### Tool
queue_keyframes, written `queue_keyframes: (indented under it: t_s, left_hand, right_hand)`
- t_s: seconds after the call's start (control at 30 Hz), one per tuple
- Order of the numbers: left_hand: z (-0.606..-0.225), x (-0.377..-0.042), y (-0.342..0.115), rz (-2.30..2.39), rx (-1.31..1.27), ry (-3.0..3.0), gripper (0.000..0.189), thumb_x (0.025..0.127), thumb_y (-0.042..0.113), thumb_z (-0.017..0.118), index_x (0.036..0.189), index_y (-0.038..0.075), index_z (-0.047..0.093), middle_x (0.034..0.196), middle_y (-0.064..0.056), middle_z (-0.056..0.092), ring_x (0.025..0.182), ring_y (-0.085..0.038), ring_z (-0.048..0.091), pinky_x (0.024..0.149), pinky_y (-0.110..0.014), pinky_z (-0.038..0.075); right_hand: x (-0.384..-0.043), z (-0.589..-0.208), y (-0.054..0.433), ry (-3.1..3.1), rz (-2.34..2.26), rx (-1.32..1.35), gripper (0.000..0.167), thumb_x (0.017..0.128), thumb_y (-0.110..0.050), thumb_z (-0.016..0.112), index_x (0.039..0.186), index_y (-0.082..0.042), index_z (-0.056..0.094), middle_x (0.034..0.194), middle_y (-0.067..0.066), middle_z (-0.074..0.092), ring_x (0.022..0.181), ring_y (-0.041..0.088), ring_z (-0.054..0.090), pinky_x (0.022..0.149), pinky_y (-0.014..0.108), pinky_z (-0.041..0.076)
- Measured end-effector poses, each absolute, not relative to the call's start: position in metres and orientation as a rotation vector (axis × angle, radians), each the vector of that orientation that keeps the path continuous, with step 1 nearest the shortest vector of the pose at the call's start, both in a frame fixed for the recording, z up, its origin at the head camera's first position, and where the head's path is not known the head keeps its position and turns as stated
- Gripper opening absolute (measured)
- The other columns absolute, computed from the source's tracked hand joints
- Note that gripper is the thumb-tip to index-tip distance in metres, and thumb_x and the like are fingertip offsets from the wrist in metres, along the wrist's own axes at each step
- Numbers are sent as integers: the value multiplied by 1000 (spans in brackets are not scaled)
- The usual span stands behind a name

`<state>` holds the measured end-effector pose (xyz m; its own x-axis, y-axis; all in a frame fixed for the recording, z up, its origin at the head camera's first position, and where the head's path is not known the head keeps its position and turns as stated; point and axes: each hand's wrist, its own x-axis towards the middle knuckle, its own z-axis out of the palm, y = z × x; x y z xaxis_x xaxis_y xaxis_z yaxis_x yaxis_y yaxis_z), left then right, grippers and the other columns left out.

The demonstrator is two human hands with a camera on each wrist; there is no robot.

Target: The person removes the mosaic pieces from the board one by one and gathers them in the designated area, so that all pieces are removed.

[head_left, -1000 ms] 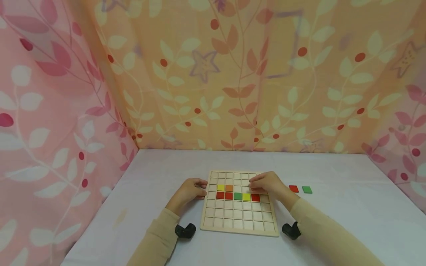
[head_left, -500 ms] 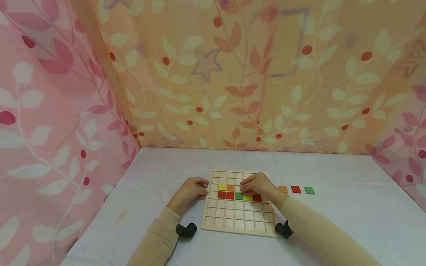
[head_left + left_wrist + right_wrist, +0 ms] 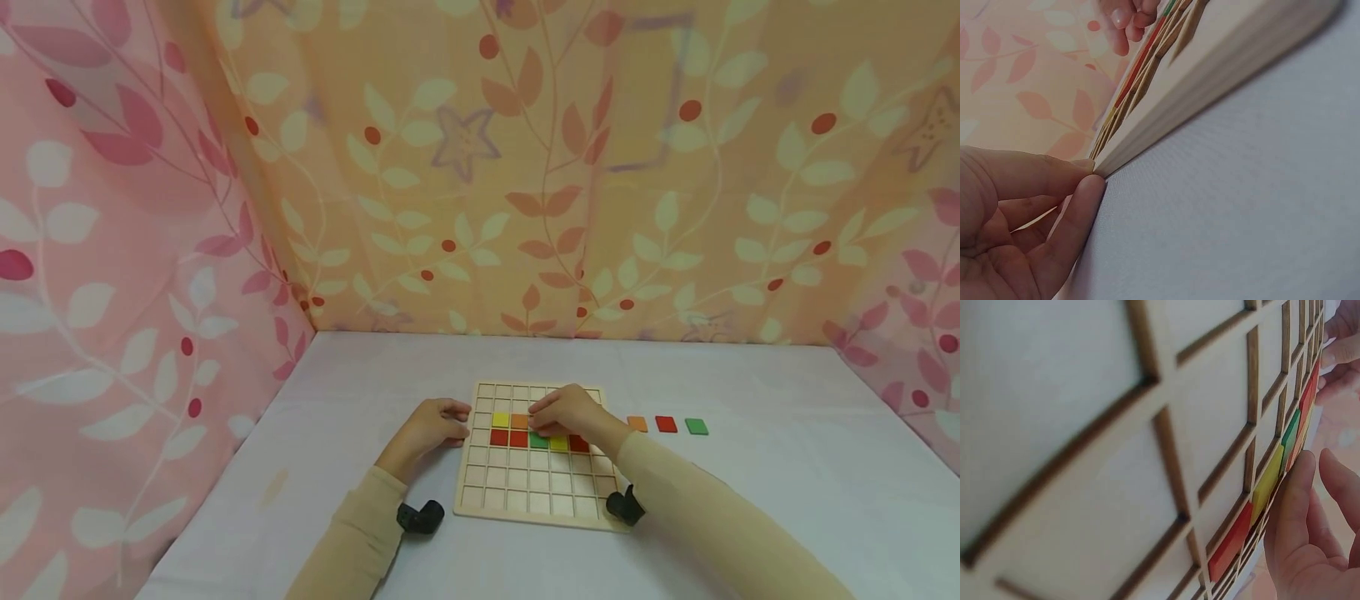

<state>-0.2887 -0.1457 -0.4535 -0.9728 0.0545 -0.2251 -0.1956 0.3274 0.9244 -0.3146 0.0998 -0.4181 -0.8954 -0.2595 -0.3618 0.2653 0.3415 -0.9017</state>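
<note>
A square wooden grid board lies on the white cloth. In one of its rows sit a yellow tile and an orange tile. The row nearer me holds two red tiles, a green tile, a yellow tile and another red tile. My left hand touches the board's left edge with fingertips and thumb. Over the cells just right of the orange tile is my right hand, thumb and fingers bent down; whether a tile lies under its fingertips is hidden.
On the cloth to the right of the board are a loose orange tile, a red tile and a green tile. Black wrist-worn devices hang at both sleeves. Patterned curtains close off the back and sides.
My right hand has moved left along the upper tile row to beside the orange tile, uncovering the loose orange tile at right. The left hand stays at the board's edge.
</note>
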Motion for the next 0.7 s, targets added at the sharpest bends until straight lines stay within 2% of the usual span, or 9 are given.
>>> queue_keyframes:
  t_s: [0.7]
  left_hand:
    - [-453, -289, -146, 1695, -116, 2383, 41, 82, -10, 69, 123, -5, 65, 110, -16, 64, 75, -13, 62, 67, -25, 60]
  right_hand:
    - [-318, -424, 92, 2199, -1522, 47, 20, 87, -2, 73, 104, 7, 72, 89, 14, 77, 65, 12, 70, 64, 24, 61]
